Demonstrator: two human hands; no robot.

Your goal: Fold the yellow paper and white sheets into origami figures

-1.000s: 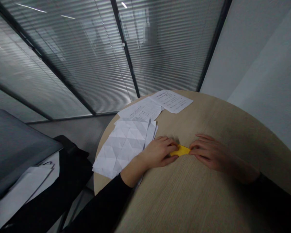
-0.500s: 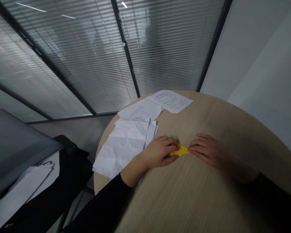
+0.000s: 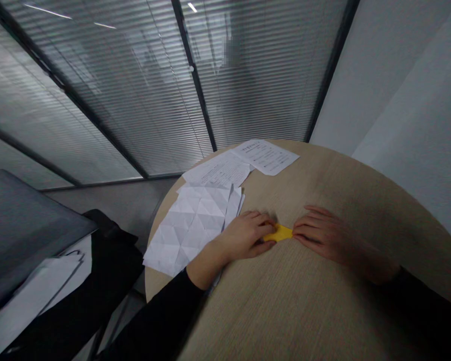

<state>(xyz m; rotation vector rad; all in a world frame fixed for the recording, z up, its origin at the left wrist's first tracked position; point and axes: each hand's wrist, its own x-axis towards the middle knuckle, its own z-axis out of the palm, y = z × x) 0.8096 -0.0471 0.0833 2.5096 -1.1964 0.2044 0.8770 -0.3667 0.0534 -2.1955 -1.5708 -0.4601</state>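
Both hands are right in there, the left hand (image 3: pixel 244 234) and the right hand (image 3: pixel 321 235) closing in from either side, fingers curled, pinching the two ends of a small yellow folded paper (image 3: pixel 280 233)! It sits low on the round wood-grain table (image 3: pixel 304 306), dead centre between them. Just past the left hand, a white creased sheet (image 3: pixel 184 228) shows a triangle grid, with the left forearm crossing its corner. Farther up, a printed page (image 3: pixel 266 157) overlaps another printed page (image 3: pixel 218 169) near the far rim, and blinds (image 3: pixel 97 100) line the glass partition behind.
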